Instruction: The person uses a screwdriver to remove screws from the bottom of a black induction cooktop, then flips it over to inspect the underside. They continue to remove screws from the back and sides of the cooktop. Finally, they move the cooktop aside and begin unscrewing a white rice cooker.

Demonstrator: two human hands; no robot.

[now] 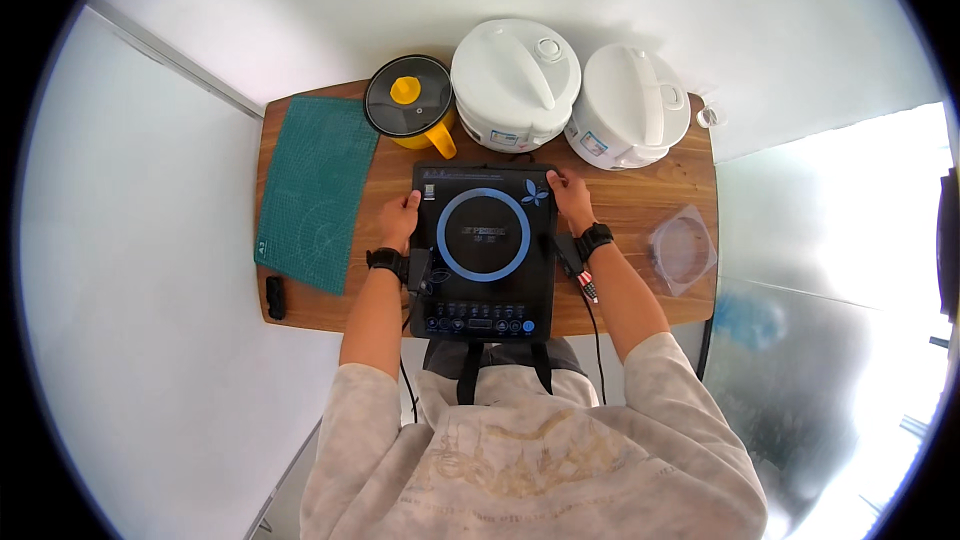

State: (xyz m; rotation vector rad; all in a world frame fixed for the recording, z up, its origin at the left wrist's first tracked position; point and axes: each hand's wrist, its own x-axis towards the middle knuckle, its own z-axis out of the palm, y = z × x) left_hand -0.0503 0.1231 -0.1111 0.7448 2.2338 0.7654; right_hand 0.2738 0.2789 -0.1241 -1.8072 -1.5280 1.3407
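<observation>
A black induction cooktop [484,235] with a blue ring and a row of buttons lies face up before me, close to the table's front edge. My left hand [400,218] grips its left side, thumb near the upper face. On the opposite side, my right hand [571,198] holds it near the far right corner. The fingers of both hands are partly hidden beside and below the cooktop. Whether it rests on the table or is slightly raised, I cannot tell.
Behind the cooktop stand a yellow electric pot [408,100] with a dark lid and two white rice cookers [505,75], [630,105]. A green cutting mat [318,185] lies left, with a small black object [275,297] below it. A clear plastic container [684,250] sits right.
</observation>
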